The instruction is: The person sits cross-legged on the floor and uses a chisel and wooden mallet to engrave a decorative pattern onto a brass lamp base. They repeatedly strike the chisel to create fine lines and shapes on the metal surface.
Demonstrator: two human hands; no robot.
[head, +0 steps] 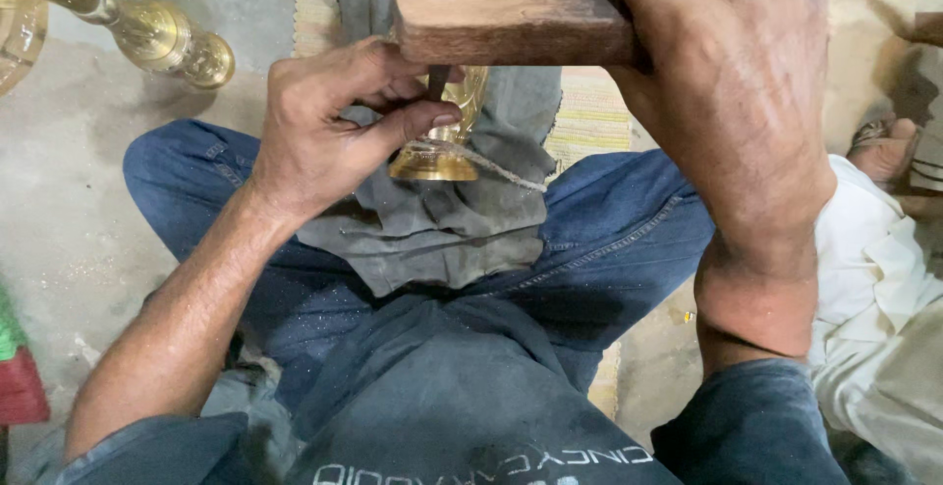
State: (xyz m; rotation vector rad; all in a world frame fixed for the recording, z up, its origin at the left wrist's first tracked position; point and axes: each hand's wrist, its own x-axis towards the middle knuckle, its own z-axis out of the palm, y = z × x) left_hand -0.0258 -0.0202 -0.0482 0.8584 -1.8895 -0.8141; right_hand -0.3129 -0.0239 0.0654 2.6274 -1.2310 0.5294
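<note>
Head view shows your right hand (732,102) gripping a wooden block (506,16), your left hand (334,122) pinching a thin punch (436,80) on the brass piece (442,156)

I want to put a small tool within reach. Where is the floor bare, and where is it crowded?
Bare concrete floor lies to the person's left, between the left knee and the brass stand. The lap is crowded: left hand, right hand with wooden block, grey cloth, brass piece.
</note>
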